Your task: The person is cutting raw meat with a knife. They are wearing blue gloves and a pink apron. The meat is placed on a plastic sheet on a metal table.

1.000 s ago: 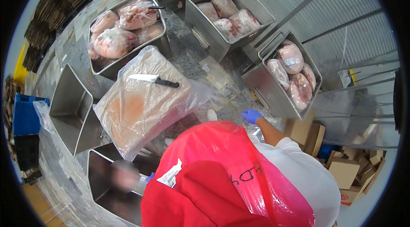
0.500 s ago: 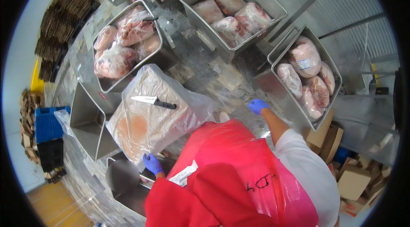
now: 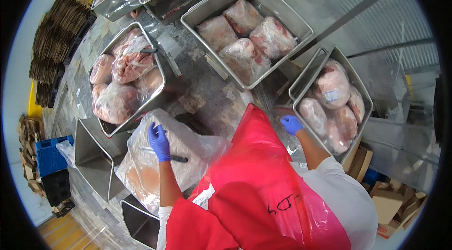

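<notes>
My left hand (image 3: 159,142), in a blue glove, is held over a block-shaped surface wrapped in clear plastic (image 3: 200,144). Its fingers are spread a little and nothing is in them. Just beneath it lies a knife with a black handle (image 3: 179,158); the hand and wrist hide part of the blade. A pinkish wet stain (image 3: 143,179) marks the plastic. My right hand (image 3: 292,125), gloved in blue too, hangs beside a metal bin (image 3: 301,109) on the right, fingers loosely bent and empty. Bagged meat pieces (image 3: 332,91) fill that bin.
More metal bins with bagged meat stand ahead: one at left (image 3: 162,69), a large one in the centre (image 3: 188,22), others at the far left. A bare metal bin (image 3: 92,149) is left of the wrapped block. Cardboard boxes (image 3: 388,205) lie at lower right, a cardboard stack (image 3: 59,43) at left.
My left hand has risen from the block's near edge to above the knife. My right hand has come nearer the right bin. The whole view has shifted.
</notes>
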Tool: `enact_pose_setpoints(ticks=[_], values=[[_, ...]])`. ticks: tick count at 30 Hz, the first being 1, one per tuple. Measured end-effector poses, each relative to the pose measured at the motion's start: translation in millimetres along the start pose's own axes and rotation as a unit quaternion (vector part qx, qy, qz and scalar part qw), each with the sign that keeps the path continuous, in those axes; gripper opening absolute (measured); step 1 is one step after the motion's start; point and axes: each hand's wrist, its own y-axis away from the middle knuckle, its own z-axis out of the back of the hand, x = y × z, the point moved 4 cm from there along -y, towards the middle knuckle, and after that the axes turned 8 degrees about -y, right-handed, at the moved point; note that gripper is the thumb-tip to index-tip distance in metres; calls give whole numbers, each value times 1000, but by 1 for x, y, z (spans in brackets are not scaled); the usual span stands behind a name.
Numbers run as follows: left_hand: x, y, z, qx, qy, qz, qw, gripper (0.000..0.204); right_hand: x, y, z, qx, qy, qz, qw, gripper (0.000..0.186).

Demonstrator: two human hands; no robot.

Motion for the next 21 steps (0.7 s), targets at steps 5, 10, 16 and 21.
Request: enact_pose_setpoints(ticks=[5, 10, 16, 21], values=[[-72, -14, -160, 134, -119, -25, 984, 39, 150, -147, 91, -129, -84, 188, 970, 41], [-151, -56, -313, 266, -218, -108, 933, 43, 167, -337, 105, -208, -187, 56, 958, 39], [-142, -166, -488, 353, -315, -126, 872, 52, 12, -531, 6, 26, 176, -134, 975, 37], [-22, -230, -567, 303, -347, 53, 886, 53, 44, -524, 12, 120, 232, -128, 957, 35]])
